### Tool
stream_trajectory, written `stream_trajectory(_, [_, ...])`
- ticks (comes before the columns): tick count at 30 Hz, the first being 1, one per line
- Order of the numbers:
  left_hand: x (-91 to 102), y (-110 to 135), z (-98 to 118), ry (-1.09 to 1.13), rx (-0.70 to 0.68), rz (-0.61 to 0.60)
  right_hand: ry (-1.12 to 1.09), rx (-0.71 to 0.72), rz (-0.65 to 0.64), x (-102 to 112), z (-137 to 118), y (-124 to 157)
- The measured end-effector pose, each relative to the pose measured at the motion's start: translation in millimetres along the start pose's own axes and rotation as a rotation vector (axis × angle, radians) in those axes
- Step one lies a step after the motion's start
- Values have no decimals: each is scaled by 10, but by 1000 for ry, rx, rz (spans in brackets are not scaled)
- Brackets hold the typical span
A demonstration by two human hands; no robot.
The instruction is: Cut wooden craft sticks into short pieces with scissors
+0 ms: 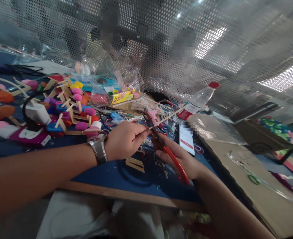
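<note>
L forearm (49, 172) lies nearest, entering from 8 o'clock; R forearm (223, 200) from 5. L hand (122, 141), w/ metal watch (99, 149) at wrist, pinches thin stick (166, 118) pointing to 2 o'clock. R hand (189, 162) curls round red-handled scissors (175, 161), blades at stick by L fingertips. Short sticks (135, 164) lie on blue worktop (99, 179), 5 o'clock of L hand; phone (186, 139) & bottle (197, 99), 1 o'clock of scissors.

yellow wrapper (122, 95): lettering illegible | bottle label (185, 113): too blurred | phone screen (185, 136): characters unreadable
</note>
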State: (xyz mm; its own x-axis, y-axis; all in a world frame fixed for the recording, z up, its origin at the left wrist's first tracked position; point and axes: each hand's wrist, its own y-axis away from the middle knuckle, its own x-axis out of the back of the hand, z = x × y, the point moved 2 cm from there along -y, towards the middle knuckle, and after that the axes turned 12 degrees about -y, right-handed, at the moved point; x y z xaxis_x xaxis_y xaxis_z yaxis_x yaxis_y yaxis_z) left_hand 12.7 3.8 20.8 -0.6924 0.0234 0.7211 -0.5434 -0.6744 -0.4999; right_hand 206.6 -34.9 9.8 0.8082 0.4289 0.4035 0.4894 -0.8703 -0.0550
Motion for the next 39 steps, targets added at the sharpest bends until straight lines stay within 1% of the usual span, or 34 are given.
stream_trajectory(3, [-8,-2,-8,21,-2,-9,5,-28,1,-3,-6,6])
stream_trajectory(9, [3,-18,-10,2,14,11,-105,-74,13,-4,15,-25])
stream_trajectory(17, [-5,-9,6,45,14,19,-127,-47,15,15,64,-17])
stream_trajectory(20, [-13,-10,-4,64,11,15,-92,-25,14,1,39,-20])
stream_trajectory(25, [-19,-12,-10,104,26,-24,34,44,-15,-11,-36,-13])
stream_trajectory(28, [-19,-11,-4,113,28,-37,59,54,-21,-6,-42,1])
stream_trajectory(31, [-16,-6,-10,59,15,-8,53,42,-4,0,-21,0])
stream_trajectory(36, [8,-1,-35,-109,-10,92,-9,-9,-1,-7,1,-34])
stream_trajectory(39, [19,-5,-33,-144,-22,84,-52,-43,9,-8,-1,-40])
